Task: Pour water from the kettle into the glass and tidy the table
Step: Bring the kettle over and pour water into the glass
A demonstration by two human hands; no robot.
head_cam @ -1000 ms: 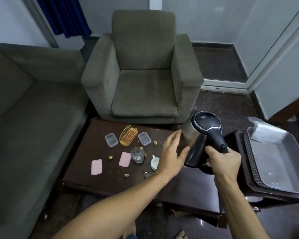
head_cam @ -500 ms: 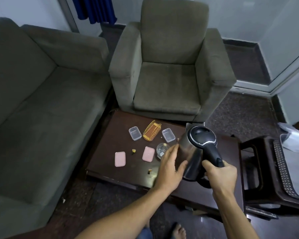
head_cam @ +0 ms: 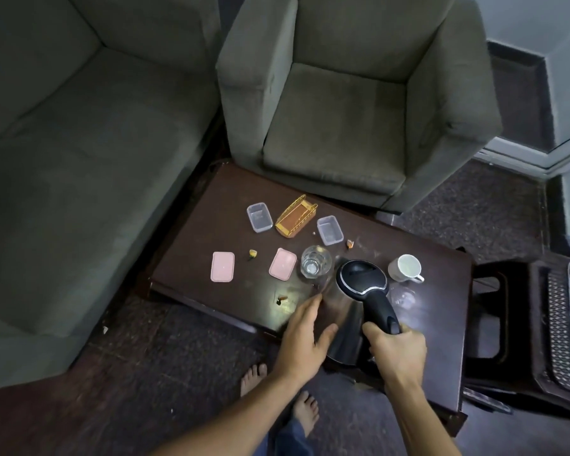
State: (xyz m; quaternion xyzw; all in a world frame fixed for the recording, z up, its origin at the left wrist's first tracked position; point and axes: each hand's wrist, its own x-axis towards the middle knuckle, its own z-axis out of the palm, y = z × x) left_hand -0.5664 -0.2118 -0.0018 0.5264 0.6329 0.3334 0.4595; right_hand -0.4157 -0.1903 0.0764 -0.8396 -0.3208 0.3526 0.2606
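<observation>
Kettle: spout hidden from me, lower body blurred. My right hand clenched round its handle; left hand open, palm against its side.

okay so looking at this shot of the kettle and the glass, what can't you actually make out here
Head view only:
- Water level in the kettle: closed lid and steel body hide it.
- Kettle spout: hidden behind the lid, so its aim at the glass is unclear.
- Crumbs on the table: too small to identify.
- White cup contents: unclear.
</observation>
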